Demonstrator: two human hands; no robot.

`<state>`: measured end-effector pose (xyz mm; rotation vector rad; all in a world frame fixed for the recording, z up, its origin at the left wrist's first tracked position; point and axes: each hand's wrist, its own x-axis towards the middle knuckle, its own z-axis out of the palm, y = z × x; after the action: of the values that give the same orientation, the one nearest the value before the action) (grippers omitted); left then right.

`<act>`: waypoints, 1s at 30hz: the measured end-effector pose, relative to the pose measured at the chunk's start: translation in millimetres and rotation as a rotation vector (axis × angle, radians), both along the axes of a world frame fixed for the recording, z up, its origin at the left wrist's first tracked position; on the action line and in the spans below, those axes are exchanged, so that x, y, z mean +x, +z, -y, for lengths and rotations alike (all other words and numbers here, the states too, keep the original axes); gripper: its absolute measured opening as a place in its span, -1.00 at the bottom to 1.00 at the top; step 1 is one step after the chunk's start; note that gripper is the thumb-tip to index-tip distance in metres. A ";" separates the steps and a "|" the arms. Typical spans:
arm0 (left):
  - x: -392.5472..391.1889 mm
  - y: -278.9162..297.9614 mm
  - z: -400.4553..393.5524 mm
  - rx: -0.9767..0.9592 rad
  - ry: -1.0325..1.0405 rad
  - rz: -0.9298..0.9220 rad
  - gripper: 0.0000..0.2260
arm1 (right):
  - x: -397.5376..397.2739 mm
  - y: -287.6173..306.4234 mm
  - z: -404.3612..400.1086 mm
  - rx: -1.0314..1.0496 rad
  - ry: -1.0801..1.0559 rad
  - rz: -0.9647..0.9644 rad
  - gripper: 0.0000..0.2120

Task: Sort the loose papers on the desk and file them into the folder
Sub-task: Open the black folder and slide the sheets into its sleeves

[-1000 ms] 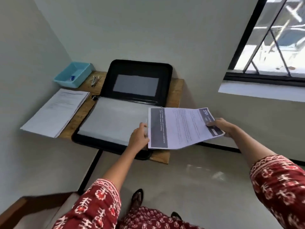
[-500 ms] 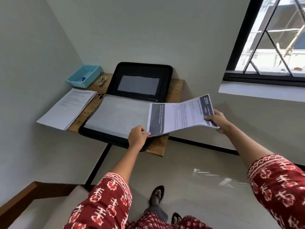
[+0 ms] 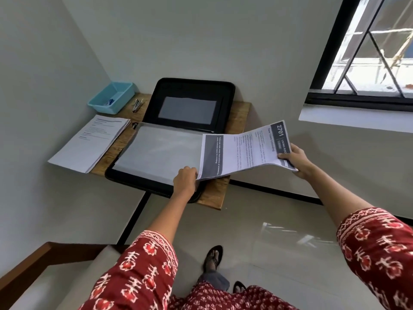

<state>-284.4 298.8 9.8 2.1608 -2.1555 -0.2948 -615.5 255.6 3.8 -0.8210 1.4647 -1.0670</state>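
Observation:
A black zip folder lies open on a small wooden desk, its lid leaning on the wall and clear sleeves spread in its lower half. My right hand grips the far end of a printed sheet set headed "2701". The sheets' near left edge reaches the sleeves' right edge. My left hand rests curled at the sleeves' front right corner, pinching the sleeve edge beside the sheets. A stack of loose papers overhangs the desk's left end.
A light blue tray sits in the desk's back left corner, with binder clips beside it. Walls close in at the left and behind. A barred window is at the upper right. Tiled floor lies below, a wooden-edged seat at the bottom left.
The printed sheets have moved left toward the sleeves and now bow upward, their right end raised. My left hand stays at the sleeves' front right corner. The view has shifted slightly.

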 end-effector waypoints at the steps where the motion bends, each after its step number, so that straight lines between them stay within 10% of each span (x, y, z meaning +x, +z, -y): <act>1: 4.1 0.7 -1.9 0.006 -0.026 0.004 -0.74 | -0.5 -0.1 -0.2 -0.003 0.002 -0.004 -0.64; 12: 4.1 -3.2 -14.8 -0.127 -0.196 0.217 -0.84 | -2.3 2.2 2.9 -0.070 0.026 -0.069 -0.60; 26: 8.7 -4.5 -22.5 -0.288 -0.117 0.063 -0.93 | -3.2 -6.2 -1.0 -0.095 -0.042 -0.071 -0.59; 30: 15.0 -6.2 -23.4 -0.301 -0.229 0.244 -0.69 | 7.2 -6.8 -3.9 -0.106 -0.059 -0.061 -0.60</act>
<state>-269.4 322.2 3.5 1.8711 -2.3920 0.2806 -608.3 259.5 -3.0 -0.8969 1.5012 -1.1817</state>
